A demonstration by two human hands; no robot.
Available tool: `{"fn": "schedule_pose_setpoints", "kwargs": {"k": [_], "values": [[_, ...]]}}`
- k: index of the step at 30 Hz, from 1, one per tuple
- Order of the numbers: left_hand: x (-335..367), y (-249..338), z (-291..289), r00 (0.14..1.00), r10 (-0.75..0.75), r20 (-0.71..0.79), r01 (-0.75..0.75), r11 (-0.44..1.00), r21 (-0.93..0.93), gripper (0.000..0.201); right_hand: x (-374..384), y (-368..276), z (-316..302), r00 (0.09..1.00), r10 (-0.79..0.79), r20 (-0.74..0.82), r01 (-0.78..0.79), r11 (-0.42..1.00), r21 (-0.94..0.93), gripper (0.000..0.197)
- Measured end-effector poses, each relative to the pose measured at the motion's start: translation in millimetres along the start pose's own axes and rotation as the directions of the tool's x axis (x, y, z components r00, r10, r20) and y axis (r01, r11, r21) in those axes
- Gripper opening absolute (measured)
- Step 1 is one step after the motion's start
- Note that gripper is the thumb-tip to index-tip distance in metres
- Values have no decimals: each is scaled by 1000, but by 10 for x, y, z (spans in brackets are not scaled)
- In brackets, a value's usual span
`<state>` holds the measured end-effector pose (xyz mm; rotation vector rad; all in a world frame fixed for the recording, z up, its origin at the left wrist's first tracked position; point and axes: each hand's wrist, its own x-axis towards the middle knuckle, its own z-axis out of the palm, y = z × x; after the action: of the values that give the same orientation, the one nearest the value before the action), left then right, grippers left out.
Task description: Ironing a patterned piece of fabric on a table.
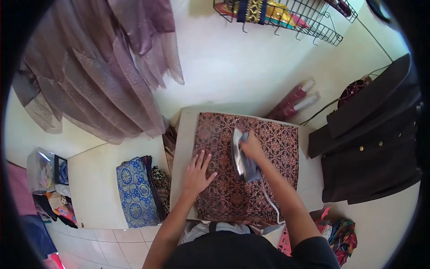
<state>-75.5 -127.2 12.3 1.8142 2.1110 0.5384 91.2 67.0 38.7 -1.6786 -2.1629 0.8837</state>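
Observation:
A dark cloth with a pinkish-orange floral pattern (pixel 219 197) lies spread over a pale table (pixel 182 134) in front of me. My right hand (pixel 253 148) is wrapped round the handle of a clothes iron (pixel 239 157), which is tilted up on the cloth with part of its shiny metal soleplate showing to the left. From the iron's back end a white cord (pixel 267 197) runs down to the cloth's near right corner. My left hand (pixel 198 174) lies flat on the cloth's left side with its fingers spread, holding nothing.
Left of me, folded blue patterned cloth (pixel 134 193) lies on a white table (pixel 96 179). A mauve sheer gown (pixel 98 80) hangs at the upper left, a dark buttoned jacket (pixel 367 148) at the right. A black wire basket (pixel 295 18) is fixed to the wall; rolled maroon material (pixel 289 101) leans behind the table.

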Motion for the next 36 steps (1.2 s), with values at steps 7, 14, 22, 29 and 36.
{"fn": "schedule_pose_setpoints", "kwargs": {"k": [7,14,22,29,36], "values": [[-73,-45,-56,999,-11,-36,19,973,231,72,-297,-421,123,1000,-28,-13,28,1000,-13,48],[-16,-98,-79,998,44,-40,-39,992,122,72,527,-686,89,992,118,-54,-113,990,88,52],[-64,-465,-122,991,128,35,-131,988,84,69,-489,-795,448,1000,11,5,-11,999,-49,50],[-7,-408,-172,998,30,53,-35,993,112,74,315,-919,481,984,-143,-109,136,988,-74,49],[-29,-553,-22,998,55,-16,-54,998,36,71,315,-989,693,998,70,-3,-70,995,69,46]]}}
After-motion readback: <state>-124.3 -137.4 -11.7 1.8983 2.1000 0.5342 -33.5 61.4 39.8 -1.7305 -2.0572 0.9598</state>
